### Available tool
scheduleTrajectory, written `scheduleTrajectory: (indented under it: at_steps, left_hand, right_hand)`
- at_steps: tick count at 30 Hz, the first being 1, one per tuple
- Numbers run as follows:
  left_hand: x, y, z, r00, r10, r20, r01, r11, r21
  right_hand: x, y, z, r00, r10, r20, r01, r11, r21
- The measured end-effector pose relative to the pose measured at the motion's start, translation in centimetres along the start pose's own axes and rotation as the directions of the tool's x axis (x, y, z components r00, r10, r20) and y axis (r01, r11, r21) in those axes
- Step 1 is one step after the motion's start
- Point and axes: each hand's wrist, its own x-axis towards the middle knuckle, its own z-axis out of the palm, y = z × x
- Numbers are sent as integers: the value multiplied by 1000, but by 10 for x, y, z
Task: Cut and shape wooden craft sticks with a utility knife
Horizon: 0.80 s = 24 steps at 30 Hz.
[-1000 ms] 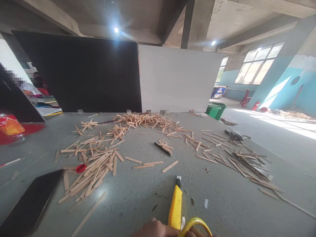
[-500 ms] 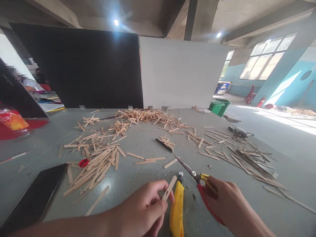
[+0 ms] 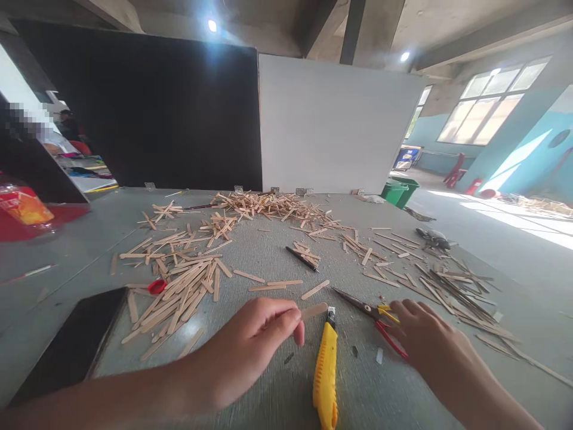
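Note:
My left hand (image 3: 262,334) is closed in a pinch on one end of a wooden craft stick (image 3: 314,311), whose rounded free end points right. Just beside that end lies a yellow utility knife (image 3: 326,373) on the table. My right hand (image 3: 423,334) is palm down, its fingers spread at the handles of a pair of scissors (image 3: 367,309). The scissors, with one yellow and one red handle, rest on the table with blades pointing up-left. Beyond them are a black pen (image 3: 302,258) and a loose craft stick (image 3: 316,290).
Craft sticks (image 3: 188,298) are heaped at left, with a red cap (image 3: 157,286) among them. A dark phone-like slab (image 3: 71,346) lies front left, a bottle (image 3: 24,206) behind it. Thin split strips (image 3: 465,298) lie at right. Black (image 3: 179,119) and white (image 3: 335,125) panels stand at the back.
My right hand has lowered the scissors to the table and loosened its fingers from the handles. My left hand has turned, bringing the craft stick from upright-slanting to nearly level.

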Motion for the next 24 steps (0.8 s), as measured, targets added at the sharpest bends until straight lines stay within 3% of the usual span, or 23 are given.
scheduleTrajectory:
  at_steps: [2,4,5,7,8,10,11,13,16,20,24]
  left_hand:
    - [0,-2,-1,999,35,-18,-35,999,-2]
    - [-1,-5,-2,999,23,-44,-24,1000,-17]
    - [-1,-7,-2,998,1,-68,-3,999,-34]
    - [-2,-9,-2,995,-36,-97,27,996,-90]
    - [-3,-10,-1,995,-39,-95,26,991,-131]
    - [-3,-13,0,998,-20,-64,5,976,-218]
    - [-3,-13,2,999,-4,-48,-9,966,-258]
    - [-3,-14,4,999,19,-40,-31,950,-312]
    - [-2,-12,6,999,19,-26,-27,943,-333]
    - [-1,-7,3,1000,19,-2,-19,963,-270]
    - [0,-7,3,999,29,-17,-32,990,-135]
  right_hand:
    - [1,-24,-4,981,-190,-22,191,981,24]
    - [7,-49,-13,922,-386,28,380,917,119]
    - [11,-61,-19,888,-456,62,441,881,170]
    - [23,-80,-36,856,-517,5,504,835,220]
    - [31,-88,-46,852,-519,-66,519,821,238]
    - [46,-102,-65,912,-359,-197,407,848,339]
    - [54,-108,-73,910,-294,-291,395,827,400]
    - [66,-118,-82,900,-251,-356,411,759,504]
    - [74,-129,-77,899,-232,-372,421,692,586]
    - [76,-132,-64,880,-251,-403,454,693,560]
    - [76,-130,-64,884,-299,-360,459,703,542]
